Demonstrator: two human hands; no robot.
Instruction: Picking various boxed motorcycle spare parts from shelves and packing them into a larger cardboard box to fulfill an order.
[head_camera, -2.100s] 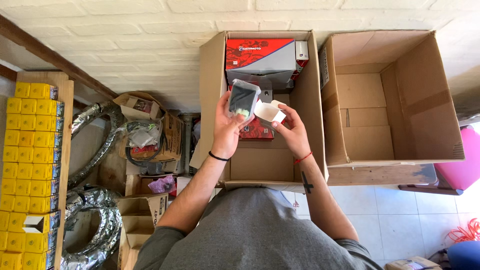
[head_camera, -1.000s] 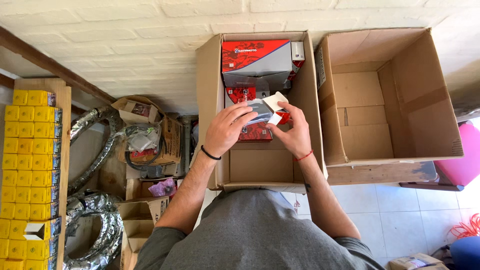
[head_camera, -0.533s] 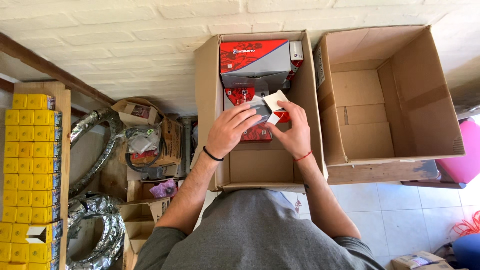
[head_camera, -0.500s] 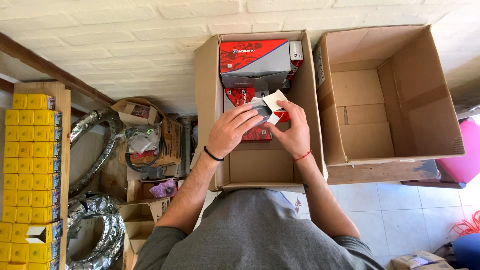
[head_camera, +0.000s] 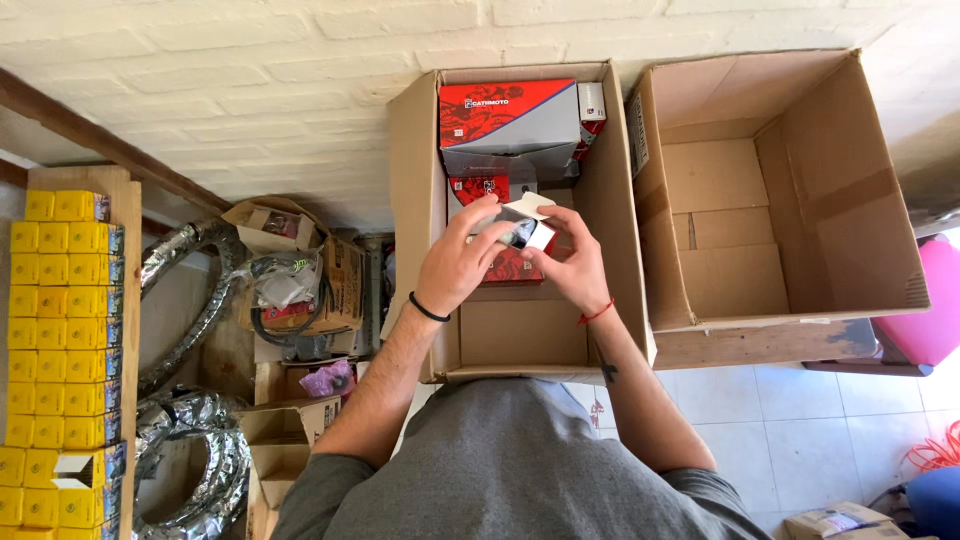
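Both hands meet over an open cardboard box (head_camera: 610, 200) in front of me. My left hand (head_camera: 462, 260), with a black band on the wrist, presses a clear-wrapped dark part (head_camera: 512, 232) into a small white carton (head_camera: 535, 222). My right hand (head_camera: 575, 262), with a red string on the wrist, holds that carton, whose flap stands open. Beneath them in the box lie small red packages (head_camera: 482, 187). A large red and grey package (head_camera: 508, 115) sits at the box's far end.
A second open cardboard box (head_camera: 800, 200) stands to the right, with a pink object (head_camera: 925, 310) beyond it. On the left are stacked small yellow boxes (head_camera: 60, 330), silver flexible ducts (head_camera: 190, 290) and small cartons of clutter (head_camera: 300, 290). A white brick wall (head_camera: 250, 90) runs behind.
My left hand brought the wrapped part down from upright in front of me to the small carton. Both hands now sit lower over the box, closed around the carton.
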